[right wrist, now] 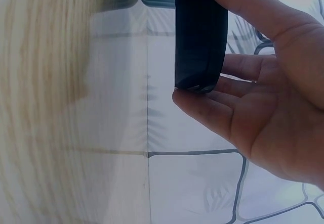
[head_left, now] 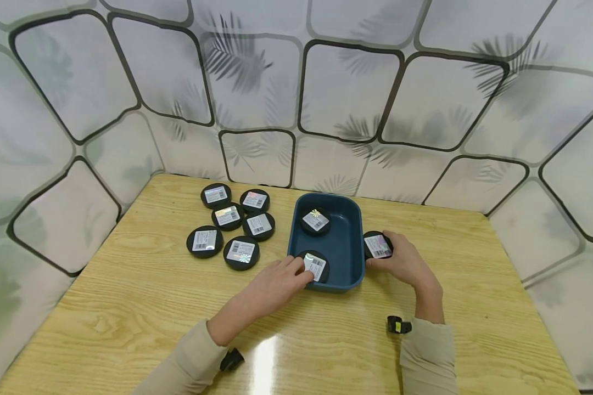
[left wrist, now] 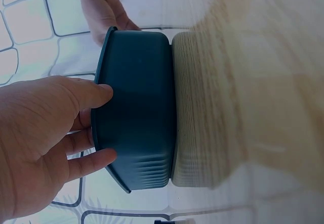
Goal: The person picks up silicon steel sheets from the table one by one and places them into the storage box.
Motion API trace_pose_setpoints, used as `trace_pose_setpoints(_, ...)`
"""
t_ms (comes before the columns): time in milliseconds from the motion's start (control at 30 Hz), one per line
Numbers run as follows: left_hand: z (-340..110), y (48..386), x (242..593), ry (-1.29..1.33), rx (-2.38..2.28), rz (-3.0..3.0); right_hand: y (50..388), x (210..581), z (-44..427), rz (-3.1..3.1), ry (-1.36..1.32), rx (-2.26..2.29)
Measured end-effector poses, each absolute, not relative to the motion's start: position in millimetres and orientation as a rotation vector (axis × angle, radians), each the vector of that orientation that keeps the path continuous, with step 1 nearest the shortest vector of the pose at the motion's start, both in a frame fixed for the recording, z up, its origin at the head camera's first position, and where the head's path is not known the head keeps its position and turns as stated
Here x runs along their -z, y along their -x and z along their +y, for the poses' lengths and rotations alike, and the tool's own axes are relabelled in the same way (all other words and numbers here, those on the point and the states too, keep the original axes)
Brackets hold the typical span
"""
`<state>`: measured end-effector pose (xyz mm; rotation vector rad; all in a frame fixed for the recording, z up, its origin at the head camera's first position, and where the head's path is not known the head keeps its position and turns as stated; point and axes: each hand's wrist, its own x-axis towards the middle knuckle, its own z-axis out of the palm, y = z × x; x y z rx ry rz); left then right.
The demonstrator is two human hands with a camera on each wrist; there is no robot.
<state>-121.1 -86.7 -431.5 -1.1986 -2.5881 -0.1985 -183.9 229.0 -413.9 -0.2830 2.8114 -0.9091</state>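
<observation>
R hand [head_left: 404, 261] has the held disc [head_left: 377, 246] pinched by its edge btwn thumb & fingers, just off bin's R wall; label's up, prob. b/c an edge grip leaves the flat faces free. Per R wrist view it's level & looks raised off table [head_left: 474, 307]. L hand [head_left: 277, 282] is bent over bin's near-L corner, thumb outside the wall, some fingers behind the rim, by the near disc [head_left: 314, 265]. Can't tell if it's gripping that disc or just the rim; the latter would steady bin [head_left: 346, 236]. Bin sits upright nr middle of table's far edge, btwn the hands, prob. so both reach it w/o stretching. Far disc [head_left: 315, 220] lies in bin's far-L part, label up. Loose discs [head_left: 228, 216] lie flat twd table's far-L corner, single layer, labels up, prob. so each edge is easy to grab.

Count: 6 loose discs, 2 in bin, 1 in R hand = 9 discs total; 1 bin; 2 hands.
</observation>
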Motion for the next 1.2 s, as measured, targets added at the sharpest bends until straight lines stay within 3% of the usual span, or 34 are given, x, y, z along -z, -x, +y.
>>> trace_pose_setpoints(1200,-86,121,433,1.196,0.185,-2.580,181,403,231,2.843,0.288,0.888)
